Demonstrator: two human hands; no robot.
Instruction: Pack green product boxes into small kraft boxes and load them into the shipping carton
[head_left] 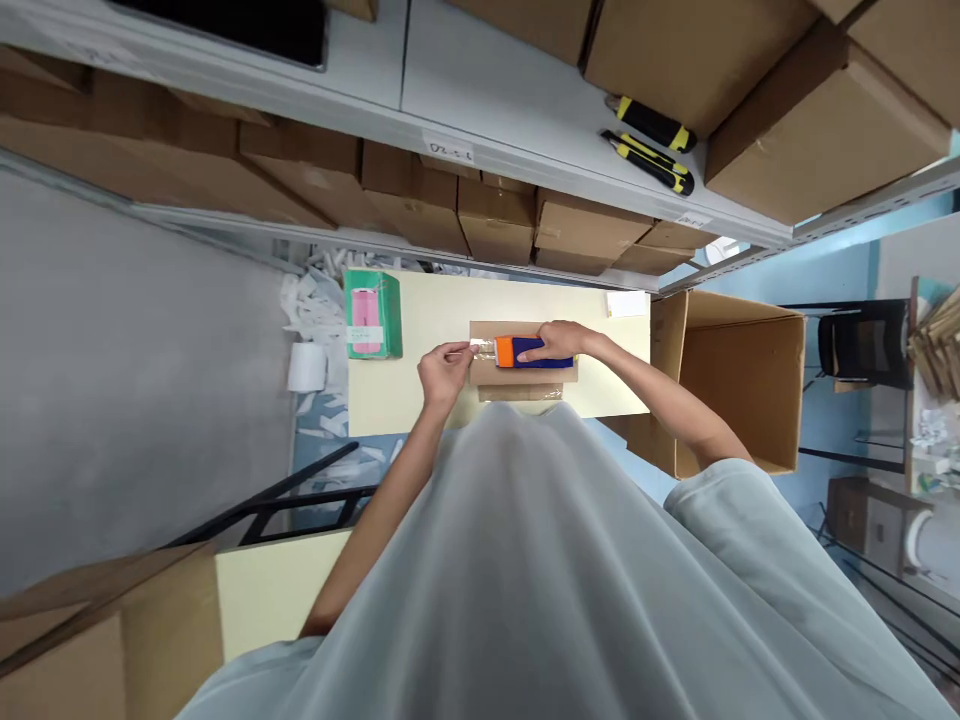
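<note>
A flat brown cardboard box (525, 378) lies on the pale yellow table, with a strip of clear tape (484, 347) on its left part. On top of the box is an orange and dark blue tape dispenser (505, 351), and my right hand (556, 341) is wrapped round its blue part. My left hand (444, 372) is at the box's left edge, thumb and forefinger pinched together at the end of the tape. Another piece of cardboard with shiny tape (521, 393) shows along the near side of the box.
A green package with a pink item (366, 320) stands at the table's left end. White labels (626, 304) lie at the back right. A large open carton (739, 390) is right of the table. Two cutters (652, 145) and boxes sit on the shelf above.
</note>
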